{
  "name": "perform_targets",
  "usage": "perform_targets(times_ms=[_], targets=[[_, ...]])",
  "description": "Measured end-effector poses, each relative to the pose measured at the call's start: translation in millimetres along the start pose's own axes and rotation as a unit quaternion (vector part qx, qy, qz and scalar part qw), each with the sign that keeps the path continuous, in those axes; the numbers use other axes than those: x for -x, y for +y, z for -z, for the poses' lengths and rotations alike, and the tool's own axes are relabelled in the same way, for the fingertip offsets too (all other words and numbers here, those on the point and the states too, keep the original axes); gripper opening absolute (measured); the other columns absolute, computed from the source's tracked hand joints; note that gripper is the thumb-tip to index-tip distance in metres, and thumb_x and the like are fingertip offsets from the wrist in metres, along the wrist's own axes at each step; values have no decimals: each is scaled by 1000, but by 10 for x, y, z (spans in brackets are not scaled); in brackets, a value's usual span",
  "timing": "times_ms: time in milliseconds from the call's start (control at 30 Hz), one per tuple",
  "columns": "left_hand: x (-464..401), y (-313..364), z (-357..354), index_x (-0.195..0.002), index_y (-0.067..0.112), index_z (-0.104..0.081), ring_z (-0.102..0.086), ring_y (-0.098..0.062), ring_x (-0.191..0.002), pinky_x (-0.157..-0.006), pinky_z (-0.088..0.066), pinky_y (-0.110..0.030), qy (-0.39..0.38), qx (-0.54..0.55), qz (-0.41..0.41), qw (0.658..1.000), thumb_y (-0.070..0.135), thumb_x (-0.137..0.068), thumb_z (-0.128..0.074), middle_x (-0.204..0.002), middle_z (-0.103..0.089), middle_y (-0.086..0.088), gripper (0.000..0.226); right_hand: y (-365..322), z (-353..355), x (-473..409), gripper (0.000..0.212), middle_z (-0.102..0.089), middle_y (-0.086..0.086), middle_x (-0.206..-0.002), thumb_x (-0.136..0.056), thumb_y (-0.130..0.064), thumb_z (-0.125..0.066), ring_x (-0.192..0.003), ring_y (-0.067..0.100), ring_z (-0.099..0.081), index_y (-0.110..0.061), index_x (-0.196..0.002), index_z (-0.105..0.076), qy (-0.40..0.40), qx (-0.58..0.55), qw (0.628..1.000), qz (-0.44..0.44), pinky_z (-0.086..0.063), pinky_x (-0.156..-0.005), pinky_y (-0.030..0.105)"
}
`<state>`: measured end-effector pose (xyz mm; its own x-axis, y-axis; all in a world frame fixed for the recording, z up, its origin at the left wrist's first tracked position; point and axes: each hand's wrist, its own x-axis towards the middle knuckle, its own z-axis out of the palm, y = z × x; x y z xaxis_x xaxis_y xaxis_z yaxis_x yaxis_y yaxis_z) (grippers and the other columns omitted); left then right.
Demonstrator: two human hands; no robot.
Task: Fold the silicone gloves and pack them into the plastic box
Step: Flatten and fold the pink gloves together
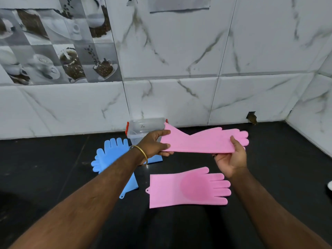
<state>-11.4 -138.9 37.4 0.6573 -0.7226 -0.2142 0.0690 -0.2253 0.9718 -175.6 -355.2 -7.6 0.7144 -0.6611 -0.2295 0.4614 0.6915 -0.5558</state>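
I hold a pink silicone glove [203,141] stretched flat above the black counter. My left hand [155,143] grips its cuff end and my right hand [231,159] pinches it near the fingers. A second pink glove [186,188] lies flat on the counter below, fingers pointing right. Blue gloves [111,153] lie to the left, partly under my left forearm. The clear plastic box [143,128] with red clips stands open against the wall, partly hidden behind my left hand.
The black counter [278,177] ends at a white marble-tiled wall at the back and right. A small hole in the wall [251,118] sits at counter level. A white object [330,186] peeks in at the right edge.
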Motion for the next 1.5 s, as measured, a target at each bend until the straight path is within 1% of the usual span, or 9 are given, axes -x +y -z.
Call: perform_targets(times_ms=[167, 400, 500, 767, 900, 1167, 1267, 1400, 1500], targets=[[222, -435, -89, -143, 19, -45, -73, -22, -83, -64, -61, -25, 24, -77, -18, 997, -2, -86, -68, -149, -37, -2, 64, 147, 323, 203, 35, -71, 11, -121, -99, -25, -50, -104, 25, -71, -12, -131, -58, 52, 17, 998, -36, -59, -86, 41], [438, -1041, -172, -145, 16, -42, -60, -26, -109, -69, -63, -31, 42, -116, 17, 992, -3, -86, -67, -150, -34, -2, 67, 365, 608, 422, 36, -68, 12, -125, -96, -19, -53, -110, 26, -67, -10, -131, -58, 90, 31, 991, -91, -51, -98, 44], [499, -1255, -188, -145, 18, -41, -59, -25, -109, -71, -63, -34, 49, -118, 38, 991, -2, -85, -68, -149, -34, 0, 69, 413, 659, 471, 34, -71, 13, -120, -95, -17, -55, -108, 27, -67, -8, -127, -60, 98, 43, 988, -113, -51, -95, 45], [522, -1551, -209, -146, 25, -38, -60, -16, -95, -64, -61, -23, 57, -149, 71, 985, 3, -85, -70, -155, -26, 1, 73, 506, 818, 523, 30, -75, 11, -111, -94, -15, -55, -109, 26, -67, -9, -123, -62, 113, 75, 982, -134, -53, -89, 44], [520, -1619, -198, -149, 25, -34, -52, -15, -104, -69, -62, -28, 64, -168, 77, 981, 5, -85, -70, -158, -23, 0, 76, 512, 893, 530, 28, -75, 11, -107, -93, -12, -57, -101, 25, -69, -11, -121, -63, 134, 123, 977, -111, -56, -78, 41], [541, -1645, -154, -147, 23, -36, -45, -28, -131, -68, -63, -28, 84, -145, 116, 979, 1, -81, -73, -152, -32, -4, 79, 460, 959, 641, 23, -76, 12, -101, -90, -1, -59, -87, 26, -75, -11, -110, -67, 109, 277, 954, -27, -60, -62, 36], [555, -1651, -145, -141, 23, -43, -48, -26, -125, -64, -62, -27, 98, -128, 122, 979, 1, -77, -76, -143, -40, -5, 75, 467, 932, 667, 25, -75, 11, -102, -91, 0, -57, -90, 27, -73, -14, -109, -67, 106, 302, 947, -7, -59, -68, 39], [576, -1692, -114, -123, 27, -52, -55, -21, -108, -84, -57, -31, 150, -164, 79, 972, 23, -77, -80, -122, -53, -5, 54, 449, 931, 663, 32, -75, 7, -104, -91, 2, -56, -93, 25, -72, -15, -117, -65, 106, 305, 946, 12, -59, -67, 39], [583, -1710, -98, -121, 26, -54, -56, -23, -108, -84, -59, -36, 172, -168, 74, 968, 29, -78, -79, -119, -53, -2, 50, 467, 985, 647, 33, -75, 6, -105, -91, 1, -58, -94, 25, -73, -16, -118, -64, 93, 326, 941, 6, -61, -70, 41]])
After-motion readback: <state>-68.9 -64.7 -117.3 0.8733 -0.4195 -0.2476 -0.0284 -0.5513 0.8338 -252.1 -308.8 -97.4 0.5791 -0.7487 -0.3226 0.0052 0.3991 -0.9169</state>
